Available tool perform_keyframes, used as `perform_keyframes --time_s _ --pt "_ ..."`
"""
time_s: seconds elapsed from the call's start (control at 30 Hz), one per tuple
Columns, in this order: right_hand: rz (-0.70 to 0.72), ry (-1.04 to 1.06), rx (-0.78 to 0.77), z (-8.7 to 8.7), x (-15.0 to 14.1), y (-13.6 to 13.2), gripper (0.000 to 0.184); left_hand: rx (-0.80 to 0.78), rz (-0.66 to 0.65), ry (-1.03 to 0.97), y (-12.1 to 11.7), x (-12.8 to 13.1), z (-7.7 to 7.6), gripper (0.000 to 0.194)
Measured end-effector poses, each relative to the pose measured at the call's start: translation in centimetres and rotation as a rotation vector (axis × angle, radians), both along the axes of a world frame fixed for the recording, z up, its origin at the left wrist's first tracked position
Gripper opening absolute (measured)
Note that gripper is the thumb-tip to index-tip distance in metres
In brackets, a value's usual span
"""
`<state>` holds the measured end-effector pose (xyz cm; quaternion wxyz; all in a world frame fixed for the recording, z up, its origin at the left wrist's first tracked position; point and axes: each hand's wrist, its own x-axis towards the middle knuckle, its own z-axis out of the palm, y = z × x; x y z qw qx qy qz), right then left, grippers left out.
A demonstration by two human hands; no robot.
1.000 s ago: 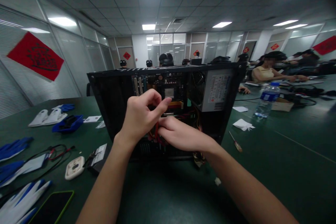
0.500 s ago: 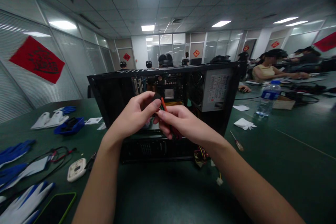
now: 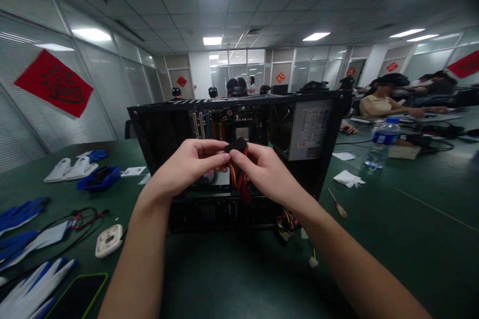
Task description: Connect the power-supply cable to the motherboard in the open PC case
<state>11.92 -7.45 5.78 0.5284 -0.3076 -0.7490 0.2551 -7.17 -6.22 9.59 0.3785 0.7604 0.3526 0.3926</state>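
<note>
Between my fingertips is a black cable connector [image 3: 237,145], with red, yellow and black wires [image 3: 239,182] hanging below it. My left hand [image 3: 192,162] pinches its left side, thumb and fingers closed. My right hand [image 3: 264,164] grips its right side, thumb across the front. Both hands are in front of an open black computer case [image 3: 149,134]. Inside it a motherboard [image 3: 215,124] shows, partly covered by my hands. A silver power supply [image 3: 307,129] sits at the upper right of the case.
More loose cables with connectors [image 3: 286,224] hang at the case's lower right. A screwdriver [image 3: 339,204], a white cloth [image 3: 348,178] and a water bottle [image 3: 382,143] are on the right. Gloves [image 3: 33,291], a phone [image 3: 78,296] and a blue tray [image 3: 98,179] lie left. Other people sit beyond.
The connector has turned, so its broad black body now faces me and the coloured wires hang downward. My right hand has moved slightly up, and both hands now hold it at its sides.
</note>
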Motion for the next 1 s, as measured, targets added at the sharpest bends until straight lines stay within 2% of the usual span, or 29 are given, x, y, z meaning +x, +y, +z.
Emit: perform_keyframes --time_s 0.17,0.4,0.6,0.83,1.0 --pt "-0.015 0.053 -0.043 -0.4 -0.4 0.3 0.028 -0.038 0.086 -0.05 0.3 -0.7 0.0 0.042" --pt "0.145 0.121 -0.122 -0.5 -0.7 0.4 0.028 -0.04 0.119 -0.208 -0.1 0.1 0.2 0.035" --pt "0.007 0.137 -0.035 -0.7 -0.4 0.9 0.028 -0.021 0.119 -0.247 0.4 0.9 -0.4 0.035" --pt "0.025 0.209 -0.016 0.1 0.1 0.4 0.031 -0.097 0.033 -0.527 0.6 2.5 -0.9 0.039" --pt "-0.005 0.221 0.001 0.4 0.8 0.5 0.033 -0.122 0.05 -0.62 0.7 4.1 -1.5 0.041"
